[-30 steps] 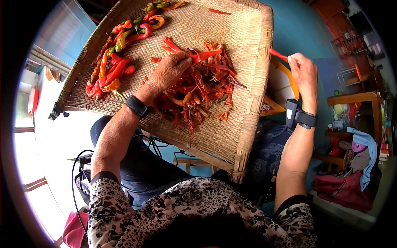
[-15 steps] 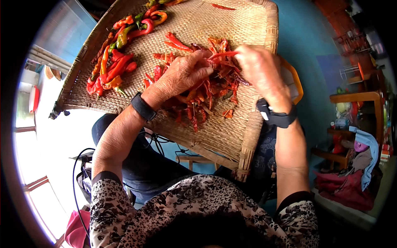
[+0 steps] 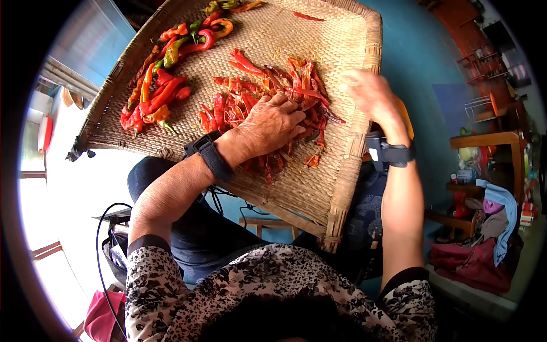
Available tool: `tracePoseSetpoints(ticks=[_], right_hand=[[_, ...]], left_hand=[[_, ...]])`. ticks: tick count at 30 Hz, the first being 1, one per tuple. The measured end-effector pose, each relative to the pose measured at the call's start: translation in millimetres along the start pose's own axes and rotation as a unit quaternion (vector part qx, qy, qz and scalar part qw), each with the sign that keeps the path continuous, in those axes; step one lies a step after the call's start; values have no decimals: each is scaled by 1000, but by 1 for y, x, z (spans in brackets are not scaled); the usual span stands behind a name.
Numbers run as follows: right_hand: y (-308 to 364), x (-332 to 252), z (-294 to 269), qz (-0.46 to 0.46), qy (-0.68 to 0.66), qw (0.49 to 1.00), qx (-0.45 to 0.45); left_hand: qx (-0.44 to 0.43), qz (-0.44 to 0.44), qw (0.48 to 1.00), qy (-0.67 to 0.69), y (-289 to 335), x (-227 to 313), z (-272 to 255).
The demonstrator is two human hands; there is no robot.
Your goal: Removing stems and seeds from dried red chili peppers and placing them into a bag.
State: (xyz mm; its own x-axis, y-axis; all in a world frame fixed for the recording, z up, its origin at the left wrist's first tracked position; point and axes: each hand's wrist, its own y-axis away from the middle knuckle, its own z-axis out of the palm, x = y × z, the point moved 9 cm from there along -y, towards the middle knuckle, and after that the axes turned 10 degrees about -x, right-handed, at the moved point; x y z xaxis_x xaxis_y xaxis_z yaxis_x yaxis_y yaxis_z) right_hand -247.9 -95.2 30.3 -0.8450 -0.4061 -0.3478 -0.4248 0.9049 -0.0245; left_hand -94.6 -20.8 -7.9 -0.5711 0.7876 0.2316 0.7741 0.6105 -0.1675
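Note:
A loose pile of dried red chili peppers (image 3: 233,108) lies in the middle of a woven tray (image 3: 342,45) that rests across my lap. My left hand (image 3: 272,124) is down on this pile, its fingers bent and closed around some of the dried peppers; the fingertips are partly hidden. Over the tray's right rim hovers my right hand (image 3: 370,94), apart from the pile. Motion smears its fingers, so whether they pinch anything cannot be made out. Fresher, glossy red, orange and green peppers (image 3: 162,94) lie along the tray's left side.
A single thin red pepper (image 3: 308,16) lies near the tray's far edge. Behind my right hand shows part of a yellow-orange rim (image 3: 406,118). A wooden shelf (image 3: 490,139) with cloths stands at right; a dark cable (image 3: 101,256) hangs at left.
My left hand has lowered onto the pile and turned over it. The right hand has moved right, away from the pile; the red pepper that stretched between the hands no longer shows there.

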Motion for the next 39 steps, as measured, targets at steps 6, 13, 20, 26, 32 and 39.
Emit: tracePoseSetpoints(ticks=[6, 13, 20, 26, 32, 39], right_hand=[[-48, 6, 64, 66, -76, 986, -134], [-53, -14, 81, 114, -175, 961, -182], [-36, -77, 74, -13, -393, 888, -237], [-20, -45, 33, -13, -242, 967, -84], [-6, -58, 59, -53, -49, 978, -196], [6, -66, 43, -134, -24, 984, -115]], left_hand=[[32, -30, 995, 90, 2, -19, -28], [41, -262, 936, 233, 27, -97, -28], [-28, -233, 951, 199, 33, -89, -15], [6, -257, 951, 171, 46, -96, -35], [37, -293, 945, 137, 55, -112, -45], [54, -240, 965, 94, 49, -98, -45]])
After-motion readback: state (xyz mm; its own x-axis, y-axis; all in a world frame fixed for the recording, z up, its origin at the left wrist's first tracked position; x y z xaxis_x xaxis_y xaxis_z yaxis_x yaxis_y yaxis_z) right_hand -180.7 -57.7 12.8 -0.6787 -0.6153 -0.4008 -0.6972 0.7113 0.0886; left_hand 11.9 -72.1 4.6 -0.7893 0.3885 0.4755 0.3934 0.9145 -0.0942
